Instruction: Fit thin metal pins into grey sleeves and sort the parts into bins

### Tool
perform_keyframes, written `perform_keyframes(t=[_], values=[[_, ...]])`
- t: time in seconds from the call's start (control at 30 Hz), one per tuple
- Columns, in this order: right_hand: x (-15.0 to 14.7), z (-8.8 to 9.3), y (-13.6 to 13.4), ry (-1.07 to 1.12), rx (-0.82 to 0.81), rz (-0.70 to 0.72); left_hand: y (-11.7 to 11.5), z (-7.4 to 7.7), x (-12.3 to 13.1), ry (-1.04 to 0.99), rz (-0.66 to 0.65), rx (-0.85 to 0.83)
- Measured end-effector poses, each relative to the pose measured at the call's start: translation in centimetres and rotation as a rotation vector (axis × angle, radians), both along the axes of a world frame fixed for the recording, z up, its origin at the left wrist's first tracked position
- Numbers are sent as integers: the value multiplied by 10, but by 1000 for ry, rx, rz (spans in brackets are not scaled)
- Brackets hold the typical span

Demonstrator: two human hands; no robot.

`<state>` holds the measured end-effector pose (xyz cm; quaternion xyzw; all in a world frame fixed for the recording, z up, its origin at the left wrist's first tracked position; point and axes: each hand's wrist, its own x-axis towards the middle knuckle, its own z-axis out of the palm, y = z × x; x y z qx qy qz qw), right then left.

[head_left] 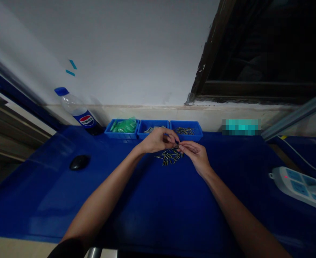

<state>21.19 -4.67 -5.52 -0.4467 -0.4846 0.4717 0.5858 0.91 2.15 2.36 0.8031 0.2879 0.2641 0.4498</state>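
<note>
From my distance I see the left hand and the right hand meeting, thumbs and fingertips nearly closed, with a small dark piece pinched between them above the shiny blue table; its long axis and its direction I cannot tell, because the fingers cover it. Just below lies a loose pile of slim brass-coloured metal pins, their axes mixed, some pointing toward the table's near side and one sideways to the left, while similar dull metal pins lie mostly crosswise in the blue rectangular plastic tray behind.
</note>
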Motion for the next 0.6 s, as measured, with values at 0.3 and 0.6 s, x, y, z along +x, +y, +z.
perform_keyframes(t=[0.3,0.6], values=[[-2,-2,2,119,-58,-31,6,-15,-3,28,47,77],[6,-1,4,-18,88,-101,14,5,-29,549,-11,345]])
